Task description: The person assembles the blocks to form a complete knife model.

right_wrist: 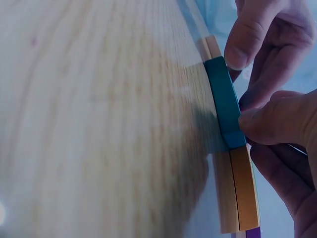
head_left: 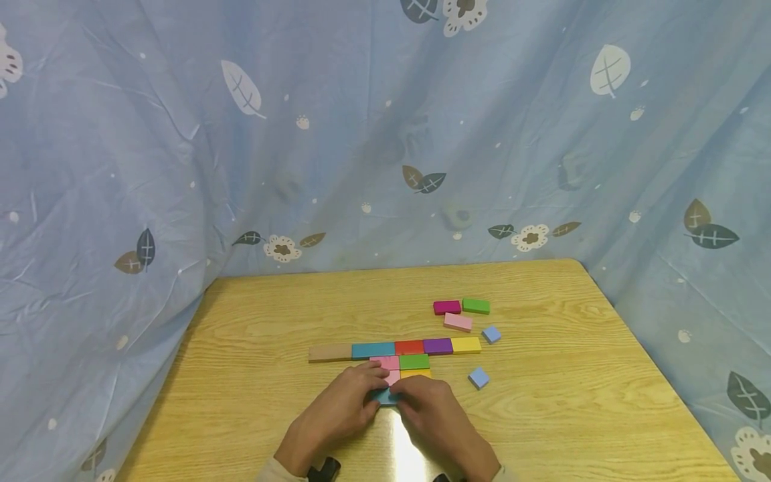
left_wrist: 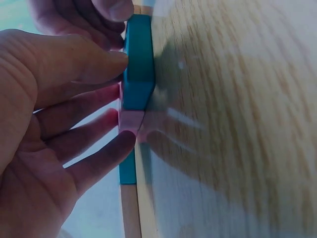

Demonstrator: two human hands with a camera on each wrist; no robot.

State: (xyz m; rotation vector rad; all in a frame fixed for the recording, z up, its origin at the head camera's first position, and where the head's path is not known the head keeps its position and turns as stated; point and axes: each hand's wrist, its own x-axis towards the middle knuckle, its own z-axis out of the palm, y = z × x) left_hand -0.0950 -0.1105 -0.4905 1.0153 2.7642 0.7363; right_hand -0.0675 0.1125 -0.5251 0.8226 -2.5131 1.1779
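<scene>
At the near end of a flat block layout lies a teal block point(head_left: 385, 399). My left hand point(head_left: 346, 400) pinches its left part, thumb on the near edge in the left wrist view, other fingers spread toward a pink block point(left_wrist: 131, 121). From the right, my right hand point(head_left: 435, 407) pinches the same block, its thumb against the teal side point(right_wrist: 225, 104) in the right wrist view. Beyond the hands lie another pink block point(head_left: 385, 362), a green block point(head_left: 414, 361) and a partly covered yellow block point(head_left: 418, 373). The fingers hide much of the teal block.
Across the layout's far side runs a row: tan point(head_left: 330, 353), teal point(head_left: 373, 349), red point(head_left: 409, 347), purple point(head_left: 438, 346) and yellow point(head_left: 466, 345) blocks. Loose magenta point(head_left: 447, 307), green point(head_left: 476, 306), pink point(head_left: 458, 322) and small blue blocks point(head_left: 478, 378) lie to the right.
</scene>
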